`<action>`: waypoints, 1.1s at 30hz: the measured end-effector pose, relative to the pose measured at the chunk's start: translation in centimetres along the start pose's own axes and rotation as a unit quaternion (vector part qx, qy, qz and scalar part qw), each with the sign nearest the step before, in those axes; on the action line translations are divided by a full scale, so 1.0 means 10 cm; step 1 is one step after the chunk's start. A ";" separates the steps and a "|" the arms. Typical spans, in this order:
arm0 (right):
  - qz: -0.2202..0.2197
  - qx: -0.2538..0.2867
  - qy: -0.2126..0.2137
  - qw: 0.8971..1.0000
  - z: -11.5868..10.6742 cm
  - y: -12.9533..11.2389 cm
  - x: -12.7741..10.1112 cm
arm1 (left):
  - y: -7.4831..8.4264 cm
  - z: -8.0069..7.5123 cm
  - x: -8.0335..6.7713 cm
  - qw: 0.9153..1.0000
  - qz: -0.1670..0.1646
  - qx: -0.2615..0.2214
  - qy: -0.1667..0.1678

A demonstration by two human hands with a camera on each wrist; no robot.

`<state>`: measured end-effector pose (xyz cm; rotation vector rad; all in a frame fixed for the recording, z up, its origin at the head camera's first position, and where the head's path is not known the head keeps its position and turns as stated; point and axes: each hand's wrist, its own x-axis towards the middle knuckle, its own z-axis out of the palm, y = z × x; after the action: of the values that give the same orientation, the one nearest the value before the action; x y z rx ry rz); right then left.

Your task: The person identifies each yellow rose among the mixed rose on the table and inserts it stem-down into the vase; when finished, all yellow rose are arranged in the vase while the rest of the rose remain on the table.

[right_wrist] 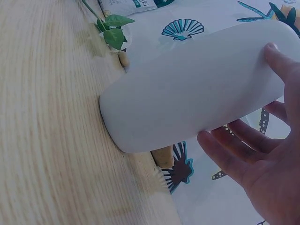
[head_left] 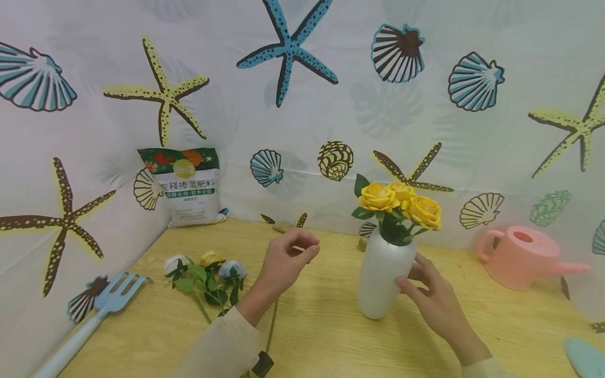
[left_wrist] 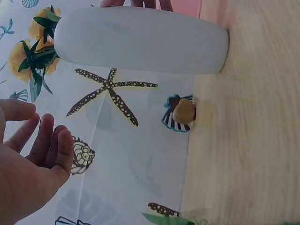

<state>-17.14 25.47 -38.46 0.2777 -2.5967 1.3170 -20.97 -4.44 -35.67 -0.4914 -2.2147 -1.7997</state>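
Observation:
A white vase [head_left: 383, 283] with yellow roses [head_left: 399, 203] stands upright on the wooden table [head_left: 331, 336]. My right hand [head_left: 412, 275] cups the vase's right side. In the right wrist view its thumb [right_wrist: 281, 65] lies on the vase [right_wrist: 197, 89] and its fingers [right_wrist: 225, 154] reach round behind. My left hand [head_left: 302, 249] hovers above the table to the left of the vase. Its fingers [left_wrist: 47, 136] are loosely curled and hold nothing. Loose flowers [head_left: 205, 270] with white, yellow and blue heads lie on the table further left.
A fertiliser bag [head_left: 189, 186] leans in the back corner. A blue garden fork [head_left: 101, 307] lies at the left edge. A pink watering can [head_left: 520, 257] stands at the right. Small brown corks [head_left: 282, 227] lie by the seashell-print wall. A pale blue object [head_left: 586, 357] shows at the bottom right.

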 end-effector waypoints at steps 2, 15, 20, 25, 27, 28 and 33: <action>0.000 0.001 -0.001 1.000 0.01 -0.01 0.00 | -0.06 -0.10 -0.09 1.000 -0.019 0.017 0.001; -0.003 -0.006 0.001 1.000 0.01 0.01 0.01 | -0.29 -0.80 -0.48 0.991 -0.082 0.091 0.049; 0.004 0.003 -0.001 1.000 0.00 0.00 0.02 | -0.34 -1.00 -0.57 0.978 -0.122 0.165 0.041; 0.007 0.008 -0.004 1.000 0.00 -0.01 0.01 | -0.39 -1.16 -0.60 0.958 -0.171 0.232 0.009; 0.006 0.010 -0.003 1.000 0.00 -0.01 0.01 | -0.42 -1.20 -0.61 0.952 -0.182 0.247 -0.003; 0.005 0.011 -0.002 1.000 0.00 -0.01 0.01 | -0.43 -1.21 -0.61 0.949 -0.186 0.255 -0.009; 0.002 0.017 0.000 1.000 0.00 0.01 0.01 | -0.44 -1.27 -0.61 0.932 -0.204 0.296 -0.046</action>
<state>-17.29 25.55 -38.50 0.2793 -2.5788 1.3625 -17.50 -18.31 -39.35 0.0180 -2.9163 -1.1509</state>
